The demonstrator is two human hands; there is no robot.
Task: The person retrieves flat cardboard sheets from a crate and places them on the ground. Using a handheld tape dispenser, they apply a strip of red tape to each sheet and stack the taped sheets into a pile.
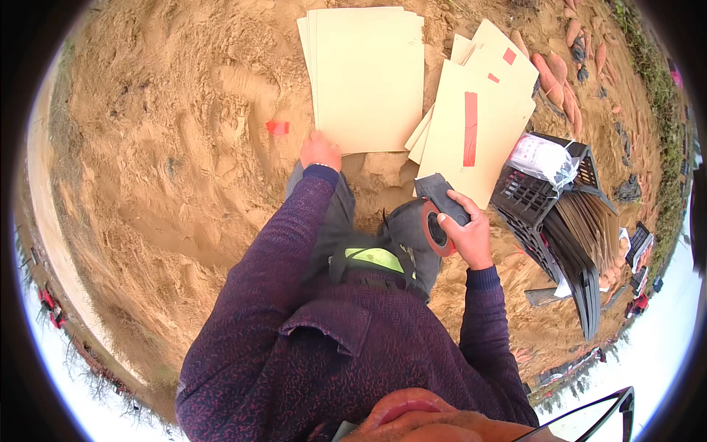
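Note:
My right hand (468, 227) grips a tape dispenser (444, 199) that carries a roll of red tape (431, 227), over my right knee. My left hand (321, 150) touches the near left corner of a stack of cardboard sheets (369, 77) lying on the soil; whether its fingers pinch a sheet is hard to tell. Right of that stack lies a second, fanned pile of cardboard sheets (497, 116), with a strip of red tape (470, 128) and smaller red pieces stuck on it. A crumpled bit of red tape (278, 127) lies on the soil left of the first stack.
Black plastic crates (522, 207) stand at the right, with a white plastic-wrapped package (544, 160) on top and folded brown cardboard (594, 221) beside it. Several sweet potatoes (558, 83) lie on the sandy soil (182, 166) at upper right, before a grassy strip (654, 83).

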